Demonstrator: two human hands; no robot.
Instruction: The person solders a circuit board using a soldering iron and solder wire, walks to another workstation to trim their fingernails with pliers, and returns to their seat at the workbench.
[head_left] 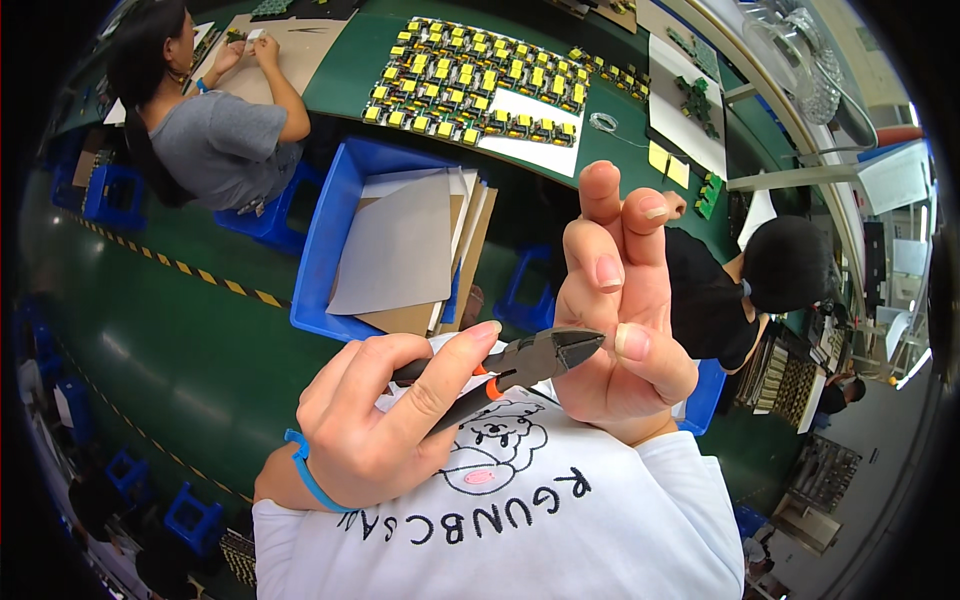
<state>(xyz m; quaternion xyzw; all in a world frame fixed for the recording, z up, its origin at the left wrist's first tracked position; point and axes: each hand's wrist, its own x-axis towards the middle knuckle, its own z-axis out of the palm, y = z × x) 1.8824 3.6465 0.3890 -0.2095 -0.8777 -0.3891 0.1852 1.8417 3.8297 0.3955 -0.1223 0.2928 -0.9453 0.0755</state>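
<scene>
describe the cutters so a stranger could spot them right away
Start at the two raised hands in the lower middle, above the white shirt. The left hand grips the cutters, whose tip points at the right hand. They are the only tool there: dark metal head, black handles with orange trim.

The light is bright and even. Shine shows on the green floor [180, 340]. Edges bend round, with dark corners.

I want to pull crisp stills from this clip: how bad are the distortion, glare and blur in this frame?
Head view: strong fisheye bend, the green workbench edge curves and corners go black. Glare patches sit on the green floor. Left hand, cutting pliers and right hand look sharp; the seated people near the rim look softer.
</scene>
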